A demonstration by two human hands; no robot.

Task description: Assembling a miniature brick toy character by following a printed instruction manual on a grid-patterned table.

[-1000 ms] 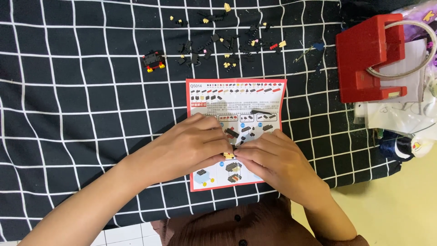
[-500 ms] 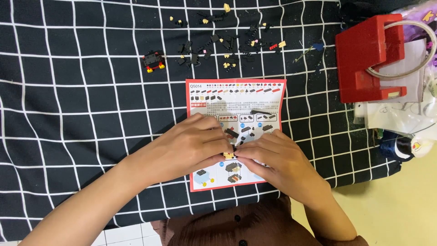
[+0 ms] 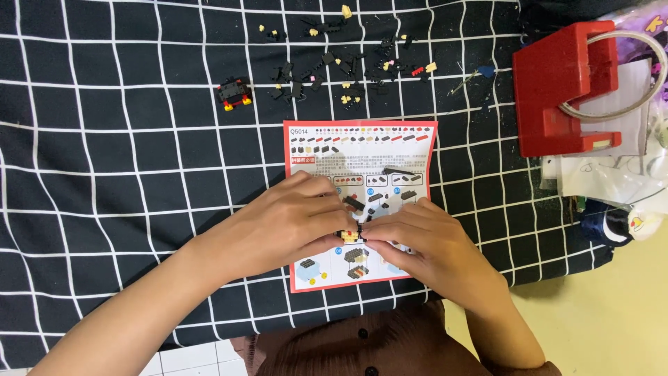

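Model (image 3: pixel 352 235): tiny brick build, yellow, black, red | left hand (image 3: pixel 292 223), right hand (image 3: pixel 424 240): fingers clamped on model

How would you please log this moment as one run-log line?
left hand: pinching small brick assembly | right hand: pinching it too | under hands: instruction sheet | beyond: loose bricks, small built piece | surface: grid cloth

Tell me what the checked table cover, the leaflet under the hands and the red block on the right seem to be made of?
The checked cover looks like woven cloth: matte, with slightly wavy white lines. The leaflet seems thin printed paper with a faint sheen, lying flat. The red block looks like hard moulded plastic, smooth with crisp edges, though painted metal cannot be ruled out.
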